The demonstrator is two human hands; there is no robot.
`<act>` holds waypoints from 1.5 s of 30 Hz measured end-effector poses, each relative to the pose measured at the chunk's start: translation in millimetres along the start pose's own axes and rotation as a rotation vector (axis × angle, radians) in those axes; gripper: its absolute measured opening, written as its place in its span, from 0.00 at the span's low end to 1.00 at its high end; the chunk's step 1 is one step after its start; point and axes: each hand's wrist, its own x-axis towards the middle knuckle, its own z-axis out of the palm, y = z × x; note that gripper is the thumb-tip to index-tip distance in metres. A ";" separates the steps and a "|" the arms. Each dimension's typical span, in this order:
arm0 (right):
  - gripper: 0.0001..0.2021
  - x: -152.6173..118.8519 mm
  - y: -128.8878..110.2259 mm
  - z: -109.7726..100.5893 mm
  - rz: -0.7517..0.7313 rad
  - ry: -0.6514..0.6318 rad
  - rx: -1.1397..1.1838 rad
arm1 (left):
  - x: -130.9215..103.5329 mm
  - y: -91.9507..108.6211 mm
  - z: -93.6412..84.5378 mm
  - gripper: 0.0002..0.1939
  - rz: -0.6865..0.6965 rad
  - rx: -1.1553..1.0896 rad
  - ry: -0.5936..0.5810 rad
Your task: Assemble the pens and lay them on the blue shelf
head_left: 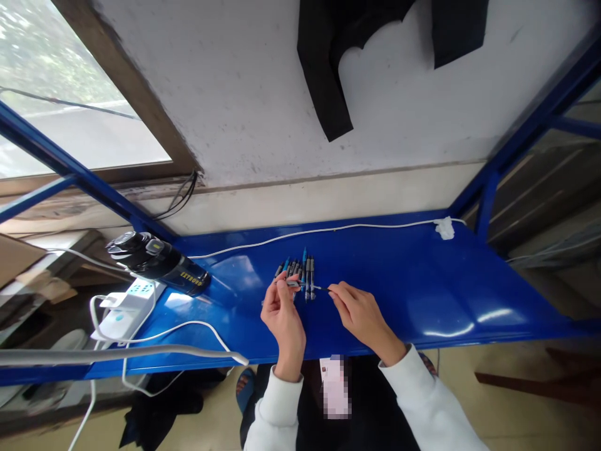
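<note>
Both hands meet over the middle of a blue metal shelf (399, 282), wrists in white sleeves. The left hand (282, 310) is raised with its fingers curled, thumb and forefinger pinching the end of a small pen barrel (294, 284) that lies roughly level between the two hands. The right hand (359, 310), at about three o'clock from the left, has its fingers drawn together and pinches a thin dark refill (323, 289) by its near end; the refill's far tip points at nine o'clock toward the barrel's open end and appears to touch it, though the joint is too small to make out.

Just beyond the fingertips, at twelve o'clock from the barrel, a row of pens (298, 270) lies side by side on the shelf, black and blue bodies pointing away toward the wall.

At about ten o'clock from the hands, near the shelf's left end, a black electric shaver (157, 262) lies on its side. Below it, at eight o'clock, a white power strip (124, 310) rests at the shelf's edge, with white cables looping off it. A thin white cord (328, 230) runs along the back of the shelf. A black garment (323, 69) hangs on the wall at twelve o'clock.
</note>
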 end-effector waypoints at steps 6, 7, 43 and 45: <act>0.10 0.7 -2.0 -2.6 0.023 0.008 0.029 | 9.8 1.1 -0.9 0.26 -0.121 -0.184 0.057; 0.10 0.7 -2.2 -2.9 0.024 0.009 0.032 | 10.3 1.2 -0.9 0.26 -0.131 -0.189 0.060; 0.11 -0.8 0.5 -1.5 0.040 0.010 0.021 | -13.4 8.8 4.9 0.22 -0.009 0.219 -0.431; 0.10 -1.4 0.8 -1.6 0.056 0.012 0.041 | -13.8 7.8 5.5 0.23 -0.044 0.222 -0.504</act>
